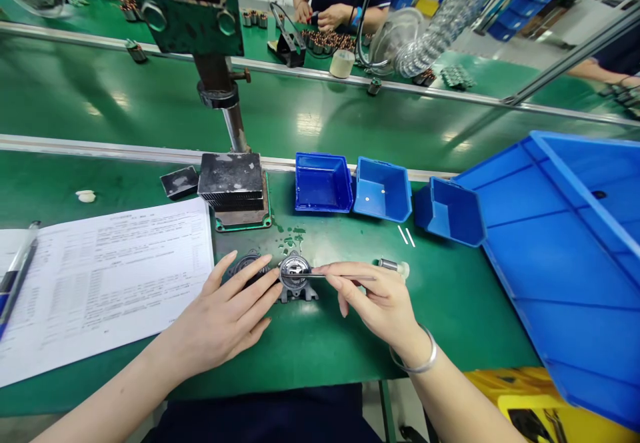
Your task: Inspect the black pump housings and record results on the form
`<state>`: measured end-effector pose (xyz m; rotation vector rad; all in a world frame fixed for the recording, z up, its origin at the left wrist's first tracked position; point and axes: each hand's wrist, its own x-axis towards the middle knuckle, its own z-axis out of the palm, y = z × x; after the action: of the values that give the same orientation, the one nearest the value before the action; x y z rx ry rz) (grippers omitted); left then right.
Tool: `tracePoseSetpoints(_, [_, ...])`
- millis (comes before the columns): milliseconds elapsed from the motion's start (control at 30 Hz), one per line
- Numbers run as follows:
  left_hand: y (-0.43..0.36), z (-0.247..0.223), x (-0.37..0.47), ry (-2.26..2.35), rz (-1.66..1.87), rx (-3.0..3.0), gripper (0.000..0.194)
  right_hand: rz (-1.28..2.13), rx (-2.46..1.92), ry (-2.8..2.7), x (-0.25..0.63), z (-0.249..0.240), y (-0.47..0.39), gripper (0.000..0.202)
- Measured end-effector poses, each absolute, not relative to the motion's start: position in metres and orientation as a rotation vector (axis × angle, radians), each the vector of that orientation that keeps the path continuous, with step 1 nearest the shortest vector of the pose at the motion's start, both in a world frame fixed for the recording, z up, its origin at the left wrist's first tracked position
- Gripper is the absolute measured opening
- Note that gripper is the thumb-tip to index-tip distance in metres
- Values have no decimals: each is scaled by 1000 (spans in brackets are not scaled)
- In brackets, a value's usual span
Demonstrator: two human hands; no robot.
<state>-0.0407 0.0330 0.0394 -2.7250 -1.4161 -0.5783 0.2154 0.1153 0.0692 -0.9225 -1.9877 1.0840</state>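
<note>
My right hand (376, 299) pinches a thin metal rod (320, 276), which may be one side of tweezers. Its far end lies across the round opening of a small grey metal housing (295, 289) with feet. My left hand (235, 309) is open, fingers stretched out, with the fingertips at the housing's left edge. Partly hidden under those fingers is a second dark round metal part (249, 263). To the right of my right hand lies a small metal cylinder with a whitish end (389, 265).
Behind the housing stands a press with a black block base (231, 179). Three blue bins (324, 208) line the back, beside a large blue crate (565, 283). Two white sticks (406, 236) lie near the bins. Printed sheets (125, 276) and pens (17, 269) are left. Co-workers' hands (334, 17) show beyond.
</note>
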Motion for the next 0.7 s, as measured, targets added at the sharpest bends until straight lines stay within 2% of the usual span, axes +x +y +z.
tracePoseSetpoints(700, [36, 35, -46, -1336, -515, -2755, 41, 912, -729, -2138, 211, 76, 126, 16])
